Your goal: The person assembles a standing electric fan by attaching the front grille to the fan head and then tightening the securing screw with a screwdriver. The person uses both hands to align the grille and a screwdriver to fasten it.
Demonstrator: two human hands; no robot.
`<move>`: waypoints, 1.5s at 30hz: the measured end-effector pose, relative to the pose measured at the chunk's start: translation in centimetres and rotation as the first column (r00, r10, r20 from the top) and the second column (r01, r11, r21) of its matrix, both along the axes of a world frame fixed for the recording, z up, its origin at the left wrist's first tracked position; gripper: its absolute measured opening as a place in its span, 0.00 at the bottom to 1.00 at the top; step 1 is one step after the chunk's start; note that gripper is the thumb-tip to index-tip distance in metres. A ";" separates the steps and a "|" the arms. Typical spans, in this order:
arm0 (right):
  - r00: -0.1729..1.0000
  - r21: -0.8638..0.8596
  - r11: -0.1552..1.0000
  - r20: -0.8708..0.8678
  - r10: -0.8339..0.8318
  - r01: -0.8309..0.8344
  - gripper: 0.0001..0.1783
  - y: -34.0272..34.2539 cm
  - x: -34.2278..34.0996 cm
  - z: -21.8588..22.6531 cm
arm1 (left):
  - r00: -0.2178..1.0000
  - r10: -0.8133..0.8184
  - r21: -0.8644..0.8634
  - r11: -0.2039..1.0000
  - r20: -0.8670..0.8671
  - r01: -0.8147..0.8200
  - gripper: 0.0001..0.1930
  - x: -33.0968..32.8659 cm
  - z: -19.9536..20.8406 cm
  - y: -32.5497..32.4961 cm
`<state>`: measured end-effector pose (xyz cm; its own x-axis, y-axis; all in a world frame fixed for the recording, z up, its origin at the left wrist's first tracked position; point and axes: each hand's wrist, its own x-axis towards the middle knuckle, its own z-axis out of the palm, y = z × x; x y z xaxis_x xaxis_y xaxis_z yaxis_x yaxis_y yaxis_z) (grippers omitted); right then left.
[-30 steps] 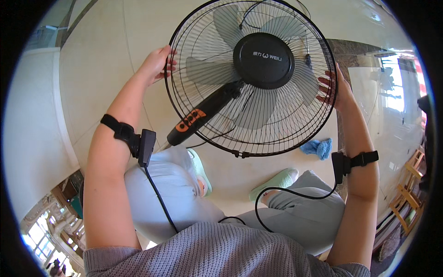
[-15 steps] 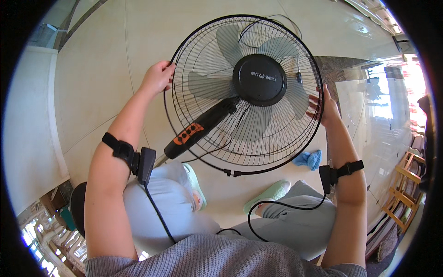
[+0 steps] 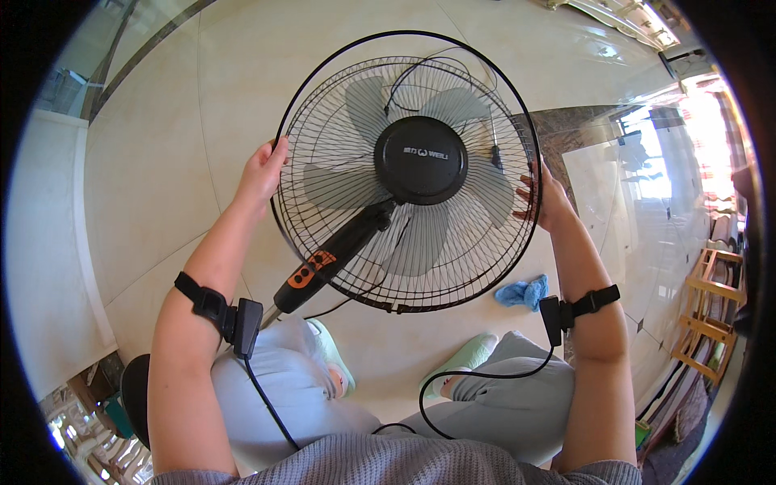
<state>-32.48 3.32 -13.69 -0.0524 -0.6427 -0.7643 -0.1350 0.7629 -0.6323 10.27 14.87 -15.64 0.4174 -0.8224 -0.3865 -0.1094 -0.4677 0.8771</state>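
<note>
A fan (image 3: pixel 420 160) with a wire grille, grey blades and a black round centre cap faces up before me. Its black rim ring (image 3: pixel 408 33) stands off the grille at the far side and lies close to it at the near side, where a small clasp (image 3: pixel 396 308) sits. At the left edge, my left hand (image 3: pixel 263 171) is closed on the ring, thumb on top. On the opposite edge, my right hand (image 3: pixel 550 198) grips the ring, its fingers spread beneath it against the grille. The fan's black neck with an orange button panel (image 3: pixel 311 269) slants down to the left.
A power cord with plug (image 3: pixel 495 155) lies on the tiled floor beyond the grille. Close to my right forearm is a blue cloth (image 3: pixel 523 293). A wooden rack (image 3: pixel 703 315) stands at far right, and a white panel (image 3: pixel 52 242) at left. Slippered feet are below the fan.
The ring has shifted left relative to the view, its far side now raised clear of the grille. Its two clasp ends, apart before, now look together. Both hands moved slightly with it.
</note>
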 end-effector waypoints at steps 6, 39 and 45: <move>0.996 -0.049 0.995 0.019 0.089 -0.088 0.32 0.5 1.3 2.6 | 0.996 0.085 0.003 0.996 -0.028 -0.084 0.25 -0.6 1.3 -1.1; 0.990 -0.090 0.986 -0.030 0.138 -0.141 0.35 -0.6 0.7 0.6 | 1.000 0.005 -0.061 0.998 0.017 -0.004 0.26 -0.7 1.3 -2.0; 0.987 -0.080 0.985 -0.062 0.148 -0.153 0.36 -0.6 0.8 0.6 | 0.998 0.003 -0.091 0.996 0.066 0.003 0.24 -0.7 0.9 -2.1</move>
<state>-31.71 2.76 -13.11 0.0090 -0.7084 -0.7057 -0.2806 0.6756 -0.6818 9.58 12.73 -14.70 0.4392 -0.8532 -0.2814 -0.1688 -0.3860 0.9069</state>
